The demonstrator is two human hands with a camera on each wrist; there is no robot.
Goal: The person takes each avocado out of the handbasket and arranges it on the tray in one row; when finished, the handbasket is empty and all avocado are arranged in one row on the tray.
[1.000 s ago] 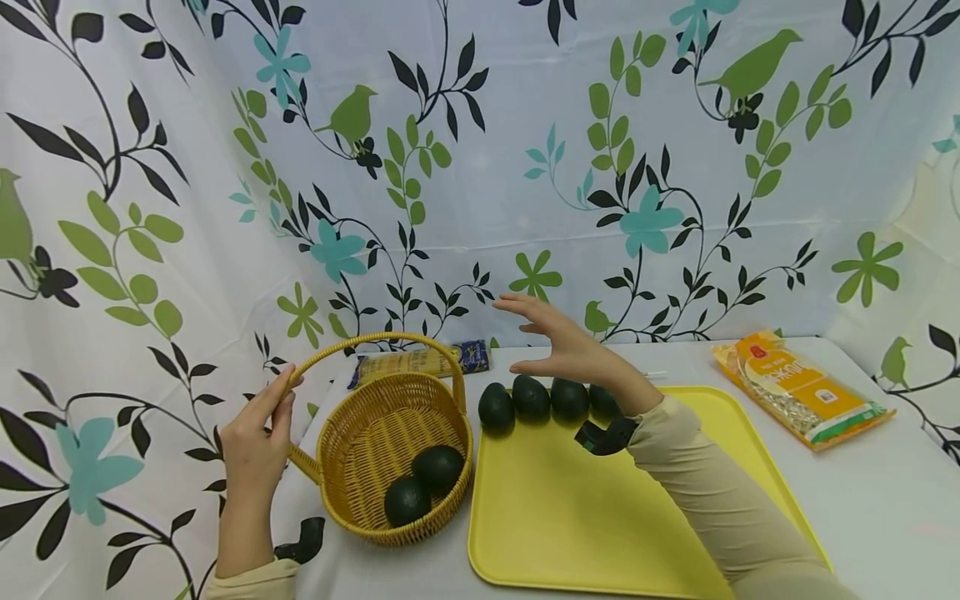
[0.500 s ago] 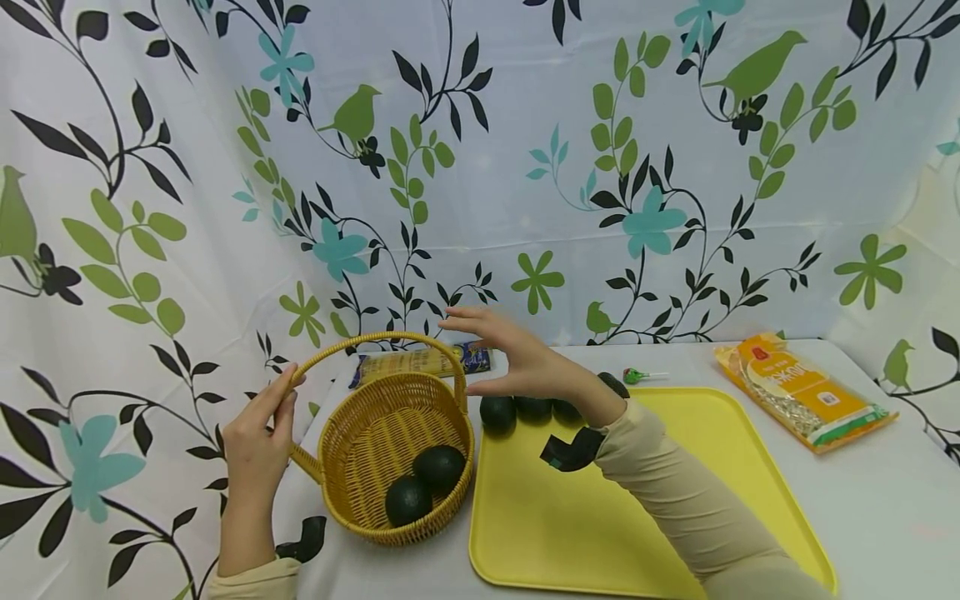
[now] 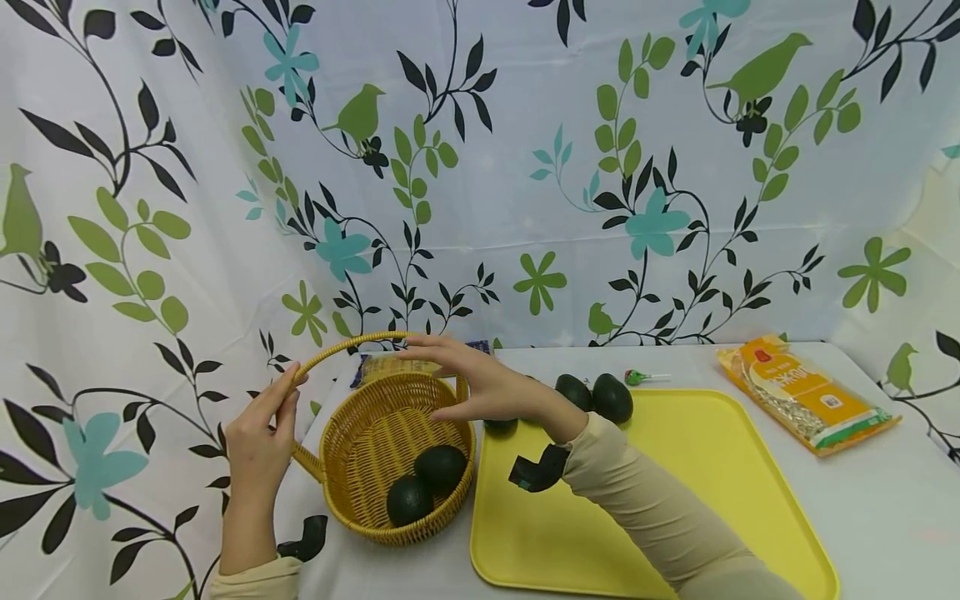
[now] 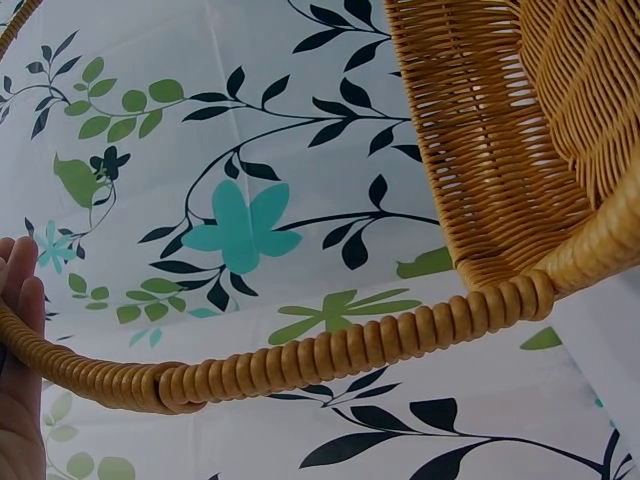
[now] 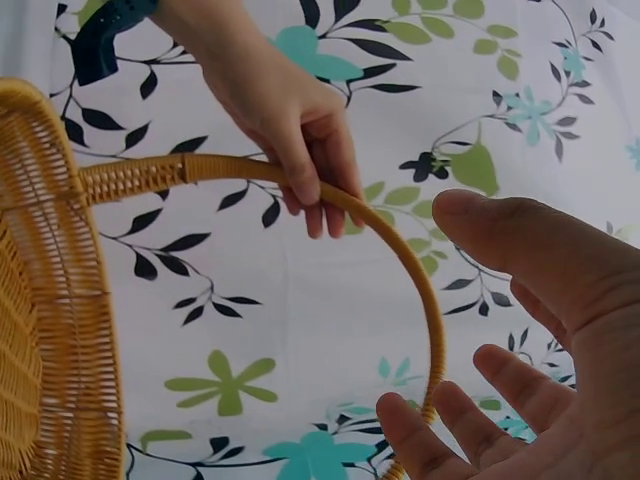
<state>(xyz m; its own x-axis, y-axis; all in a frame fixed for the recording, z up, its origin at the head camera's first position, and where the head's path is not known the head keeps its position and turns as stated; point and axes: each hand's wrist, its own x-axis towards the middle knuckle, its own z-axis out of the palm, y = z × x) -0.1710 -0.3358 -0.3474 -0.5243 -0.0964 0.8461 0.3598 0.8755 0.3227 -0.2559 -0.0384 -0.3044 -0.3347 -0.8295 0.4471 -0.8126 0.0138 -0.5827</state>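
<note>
At left in the head view, my left hand (image 3: 258, 429) grips the arched handle (image 3: 337, 346) of a yellow wicker basket (image 3: 360, 446), thumb and fingers pinching its side. The basket is tilted toward me. Two dark green avocados (image 3: 441, 469) lie in its lower right. My right hand (image 3: 491, 379) hovers over the basket's right rim with spread fingers and holds nothing. In the right wrist view its fingertips overlap the handle's far part; whether they touch it I cannot tell. Several more avocados (image 3: 612, 397) line the yellow tray's back edge, partly hidden behind my right hand.
The yellow tray (image 3: 675, 500) lies right of the basket. A lollipop (image 3: 636, 377) rests behind it. An orange bag of grain (image 3: 802, 392) lies at the far right. Behind the basket is a yellow and blue packet (image 3: 382, 367). A patterned curtain (image 3: 525, 167) hangs behind the table.
My right hand has moved left from above the avocados on the tray to the basket's handle, uncovering the lollipop and some avocados. My left hand keeps its grip.
</note>
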